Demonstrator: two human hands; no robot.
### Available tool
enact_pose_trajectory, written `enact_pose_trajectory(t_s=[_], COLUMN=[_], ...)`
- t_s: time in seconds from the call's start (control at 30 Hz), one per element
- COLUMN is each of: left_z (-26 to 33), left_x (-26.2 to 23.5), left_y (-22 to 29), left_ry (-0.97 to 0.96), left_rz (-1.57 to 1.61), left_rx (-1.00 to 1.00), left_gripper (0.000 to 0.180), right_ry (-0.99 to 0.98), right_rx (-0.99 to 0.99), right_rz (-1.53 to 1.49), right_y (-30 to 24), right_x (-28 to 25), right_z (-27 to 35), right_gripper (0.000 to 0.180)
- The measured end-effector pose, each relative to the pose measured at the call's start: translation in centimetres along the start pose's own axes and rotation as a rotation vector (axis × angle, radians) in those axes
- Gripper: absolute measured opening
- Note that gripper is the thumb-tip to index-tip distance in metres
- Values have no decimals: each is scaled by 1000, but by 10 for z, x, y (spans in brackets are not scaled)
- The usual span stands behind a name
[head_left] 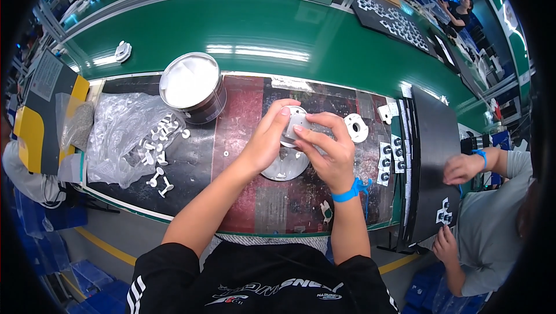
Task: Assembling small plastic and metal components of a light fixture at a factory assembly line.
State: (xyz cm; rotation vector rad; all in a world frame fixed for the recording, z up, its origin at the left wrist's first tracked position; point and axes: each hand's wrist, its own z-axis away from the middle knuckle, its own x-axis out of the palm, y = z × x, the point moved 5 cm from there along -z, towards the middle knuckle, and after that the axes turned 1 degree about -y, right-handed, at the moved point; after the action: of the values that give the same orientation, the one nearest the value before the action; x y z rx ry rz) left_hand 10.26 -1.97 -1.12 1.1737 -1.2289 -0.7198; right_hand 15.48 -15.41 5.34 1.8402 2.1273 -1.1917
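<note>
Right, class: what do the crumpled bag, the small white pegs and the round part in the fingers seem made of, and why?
Bag: thin, glossy plastic film; it is see-through, with crinkled highlights. White pegs: probably moulded plastic, smooth; evenly white and alike in shape. Round part: smooth and pale; plastic or painted metal, the look leaves it open.

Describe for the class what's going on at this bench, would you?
A person's left hand and right hand hold a round part between their fingers. A shiny plate shows just below it in the picture. To the left stand a bucket and, nearer, loose white pins beside a plastic bag. On the right, a co-worker's hands are at a black board.
</note>
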Motion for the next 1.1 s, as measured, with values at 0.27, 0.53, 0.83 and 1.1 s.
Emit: enact_pose_trajectory(t_s=[0.27, 0.53, 0.83, 1.1], left_z=[1, 2, -21, -36], left_x=[3, 7, -49, -80], left_y=[5, 12, 7, -16], left_ry=[-3, -16, 191, 330], left_rz=[-54, 370, 371, 296], left_rx=[-13, -185, 26, 133], left_gripper=[40, 39, 39, 47], right_ry=[12, -68, -162, -608], right_rx=[-4, -70, -179, -342], right_rz=[42, 71, -27, 153], right_y=[2, 3, -65, -124], right_x=[1, 0, 27, 180], right_z=[4, 7, -21, -44], right_gripper=[33, 35, 23, 14])
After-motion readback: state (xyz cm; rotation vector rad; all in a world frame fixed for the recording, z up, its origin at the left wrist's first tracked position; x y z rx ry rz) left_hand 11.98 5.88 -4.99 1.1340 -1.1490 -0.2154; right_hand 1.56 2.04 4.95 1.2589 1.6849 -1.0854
